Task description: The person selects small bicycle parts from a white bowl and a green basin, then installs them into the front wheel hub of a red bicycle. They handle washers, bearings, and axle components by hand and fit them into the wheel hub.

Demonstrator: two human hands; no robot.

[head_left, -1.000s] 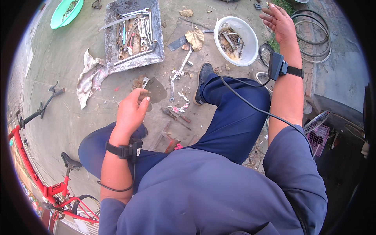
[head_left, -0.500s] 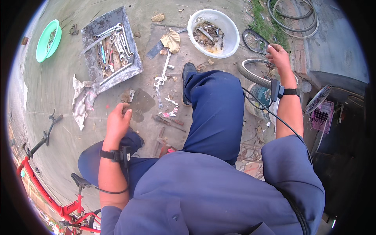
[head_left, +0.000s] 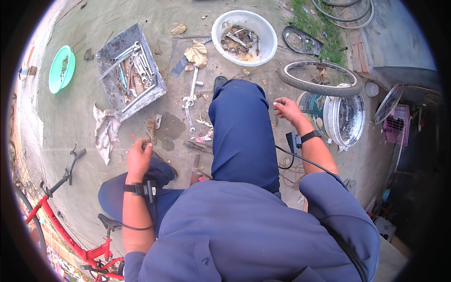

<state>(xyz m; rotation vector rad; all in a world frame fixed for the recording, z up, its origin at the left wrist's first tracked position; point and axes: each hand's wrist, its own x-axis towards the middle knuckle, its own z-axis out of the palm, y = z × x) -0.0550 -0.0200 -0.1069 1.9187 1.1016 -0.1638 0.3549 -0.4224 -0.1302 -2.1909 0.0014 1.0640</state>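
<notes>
My left hand (head_left: 139, 160) hovers beside my left knee with its fingers loosely bent and thumb apart, nothing visible in it. My right hand (head_left: 288, 111) is to the right of my raised right knee, fingers and thumb drawn together; anything between them is too small to make out. Beyond the right hand a bicycle wheel (head_left: 300, 86) with a black tyre lies against a tipped bucket (head_left: 331, 117). Between my feet, combination wrenches (head_left: 189, 101) lie on the ground. Nearer me are a screwdriver-like tool (head_left: 197, 146) and a hammer-like tool (head_left: 194, 170).
A grey metal tray (head_left: 155, 92) of wrenches stands at left, with a rag (head_left: 106, 134) near it. A white basin (head_left: 268, 51) holds rusty parts. A green basin (head_left: 55, 75) is far left, a red bicycle (head_left: 61, 230) lower left. An oval black part (head_left: 303, 41) lies by the grass.
My right hand has come down and left, away from the wheel and oval part toward my knee. The left hand has shifted slightly lower. The view has turned a little.
</notes>
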